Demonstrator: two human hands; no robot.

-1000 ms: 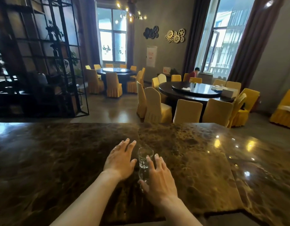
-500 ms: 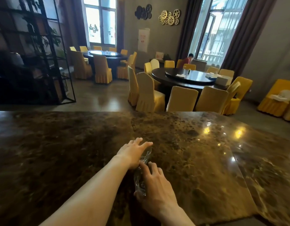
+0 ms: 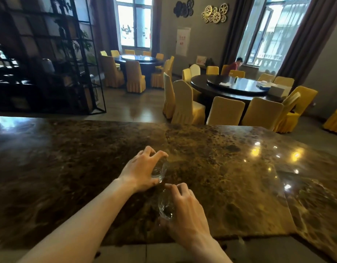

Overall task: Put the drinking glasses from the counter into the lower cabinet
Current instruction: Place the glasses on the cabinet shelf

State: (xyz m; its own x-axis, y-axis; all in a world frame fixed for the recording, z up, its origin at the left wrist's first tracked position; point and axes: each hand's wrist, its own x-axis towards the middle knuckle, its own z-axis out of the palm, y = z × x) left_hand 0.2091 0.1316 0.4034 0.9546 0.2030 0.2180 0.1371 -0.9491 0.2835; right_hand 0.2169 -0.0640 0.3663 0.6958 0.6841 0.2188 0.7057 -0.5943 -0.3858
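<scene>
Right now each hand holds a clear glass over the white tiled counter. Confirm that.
Not quite: the counter is dark brown marble, not white tile. The head view shows the left hand and right hand each around a clear glass.

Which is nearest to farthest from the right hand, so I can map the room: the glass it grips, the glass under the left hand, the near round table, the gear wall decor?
1. Right hand's glass, in its grip.
2. Left hand's glass, just ahead-left.
3. Near round table, beyond the counter, right.
4. Gear decor, far wall.
</scene>
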